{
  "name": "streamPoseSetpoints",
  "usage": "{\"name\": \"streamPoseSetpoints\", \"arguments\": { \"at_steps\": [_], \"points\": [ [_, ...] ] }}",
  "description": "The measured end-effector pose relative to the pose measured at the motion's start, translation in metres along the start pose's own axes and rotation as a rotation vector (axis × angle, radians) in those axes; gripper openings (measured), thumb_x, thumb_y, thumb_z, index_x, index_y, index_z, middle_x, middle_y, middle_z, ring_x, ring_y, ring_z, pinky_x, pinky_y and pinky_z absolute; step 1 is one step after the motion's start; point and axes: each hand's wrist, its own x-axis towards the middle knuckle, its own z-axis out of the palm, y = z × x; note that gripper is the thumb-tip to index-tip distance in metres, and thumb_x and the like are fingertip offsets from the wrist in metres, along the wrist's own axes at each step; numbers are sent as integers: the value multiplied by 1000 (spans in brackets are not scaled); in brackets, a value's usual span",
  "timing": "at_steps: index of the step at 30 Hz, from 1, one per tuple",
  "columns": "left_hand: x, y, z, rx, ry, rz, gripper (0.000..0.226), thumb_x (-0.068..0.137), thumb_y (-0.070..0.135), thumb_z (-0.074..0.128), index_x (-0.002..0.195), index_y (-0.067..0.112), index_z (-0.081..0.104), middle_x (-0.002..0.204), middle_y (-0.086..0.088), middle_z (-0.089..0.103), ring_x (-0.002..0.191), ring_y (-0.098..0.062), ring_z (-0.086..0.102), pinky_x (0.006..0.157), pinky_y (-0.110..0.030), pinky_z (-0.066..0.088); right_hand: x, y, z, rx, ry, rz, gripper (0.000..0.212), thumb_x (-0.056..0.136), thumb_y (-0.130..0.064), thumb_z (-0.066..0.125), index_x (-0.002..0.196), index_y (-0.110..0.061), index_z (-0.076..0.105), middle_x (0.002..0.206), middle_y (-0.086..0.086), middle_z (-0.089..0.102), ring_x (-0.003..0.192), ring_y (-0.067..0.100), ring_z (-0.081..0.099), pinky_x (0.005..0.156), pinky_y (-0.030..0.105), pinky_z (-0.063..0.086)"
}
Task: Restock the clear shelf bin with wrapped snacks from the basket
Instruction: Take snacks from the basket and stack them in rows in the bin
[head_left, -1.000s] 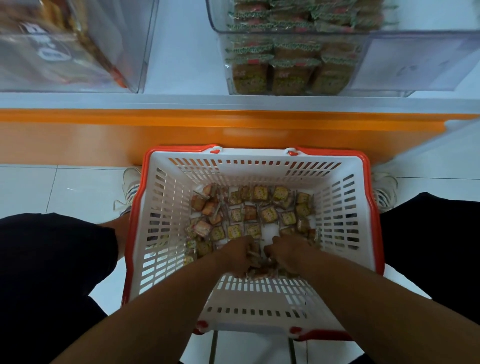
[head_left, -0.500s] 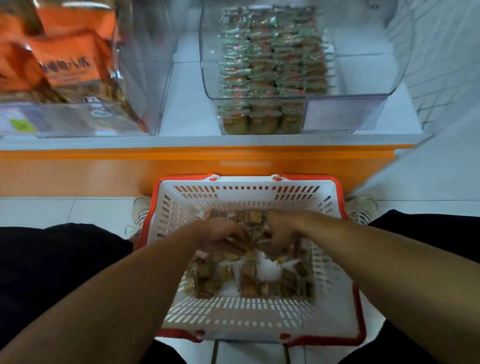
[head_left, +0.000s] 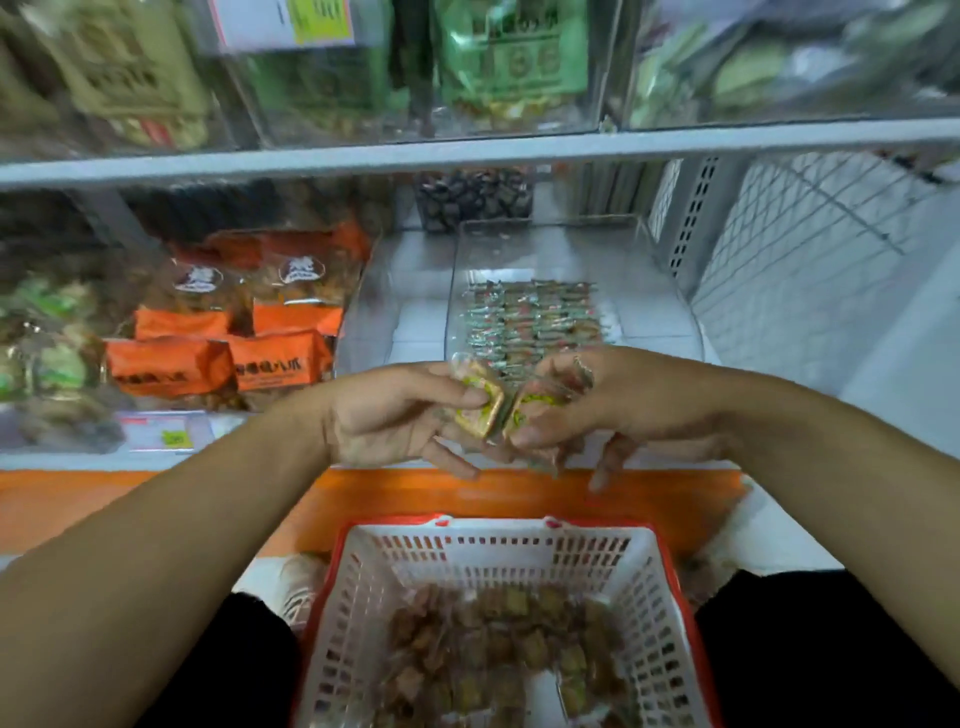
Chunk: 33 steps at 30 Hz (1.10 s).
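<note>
My left hand pinches small square wrapped snacks in front of the clear shelf bin. My right hand grips more of the same wrapped snacks, the two handfuls touching. Both hands hover above the shelf's front edge, just short of the bin's near wall. Inside the bin lie rows of wrapped snacks stacked at its front left. Below, the white basket with a red rim sits on the floor between my knees, several wrapped snacks covering its bottom.
Orange snack bags fill the neighbouring clear bin on the left. A higher shelf with green packs overhangs the bin. A wire mesh panel closes the right side. The orange shelf base runs below the hands.
Both hands rose out of the basket with snacks and moved up to the front of the clear bin. The view tilted upward toward the shelves.
</note>
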Motion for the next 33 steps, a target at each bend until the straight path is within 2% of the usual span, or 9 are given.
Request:
{"name": "streamPoseSetpoints", "arguments": {
  "at_steps": [2, 5, 7, 12, 16, 20, 25, 30, 33],
  "points": [
    [1, 7, -2, -175, -15, 115, 61, 52, 24, 100, 106, 8, 76, 103, -19, 74, 91, -30, 75, 68, -42, 65, 2, -11, 0, 143, 93, -100, 42, 66, -19, 88, 100, -16, 65, 85, 3, 73, 67, 19, 69, 54, 32, 58],
    [7, 4, 1, -420, 82, 255, 55, 62, 21, 92, 111, 6, 73, 114, -23, 70, 93, -31, 74, 73, -39, 65, 13, -12, 0, 324, 174, -215, 51, 57, -16, 90, 102, -14, 67, 99, 11, 74, 81, 26, 72, 63, 35, 62],
    [11, 7, 5, -487, 141, 319, 38, 75, 19, 78, 111, 8, 72, 117, -21, 70, 95, -30, 74, 73, -36, 64, 22, -13, -6, 438, 217, -270, 52, 62, -13, 87, 110, -9, 67, 103, 14, 73, 87, 25, 73, 67, 32, 61],
    [15, 19, 2, -588, 239, 417, 35, 80, 14, 67, 114, 6, 66, 111, -17, 75, 95, -28, 76, 72, -33, 63, 36, -21, -20, 678, 139, -286, 48, 73, 1, 71, 121, 0, 63, 113, 22, 73, 99, 27, 73, 77, 32, 62],
    [15, 21, 0, -580, 294, 377, 40, 83, 11, 65, 122, 1, 61, 111, -21, 74, 90, -28, 76, 69, -32, 63, 42, -19, -18, 576, 201, -326, 54, 74, -1, 74, 126, -7, 64, 115, 19, 73, 103, 29, 73, 79, 32, 62],
    [12, 15, 0, -577, 336, 319, 41, 89, 11, 63, 128, -3, 62, 125, -27, 68, 97, -30, 74, 72, -32, 64, 42, -17, -9, 335, 306, -391, 44, 74, -25, 82, 117, -25, 73, 113, 6, 75, 102, 22, 74, 70, 30, 60],
    [3, 12, 5, -474, 293, 340, 22, 81, 24, 74, 95, 9, 82, 113, -20, 75, 101, -29, 75, 74, -30, 64, 44, -12, 7, 245, 391, -291, 24, 81, -44, 76, 102, -32, 78, 98, -2, 79, 82, 8, 74, 57, 23, 53],
    [2, 8, 10, -403, 432, 330, 16, 66, 16, 80, 79, 7, 83, 90, -14, 78, 75, -17, 77, 56, -20, 58, 46, -13, 10, 423, 286, -203, 42, 78, -44, 76, 110, -17, 75, 106, 6, 78, 88, 16, 75, 51, 26, 53],
    [0, 8, 10, -360, 484, 326, 16, 64, 20, 81, 77, 11, 83, 82, -8, 77, 65, -11, 73, 49, -18, 55, 44, -15, 5, 397, 224, -198, 35, 75, -40, 77, 106, -23, 78, 106, 6, 77, 89, 16, 75, 52, 25, 54]
  ]
}}
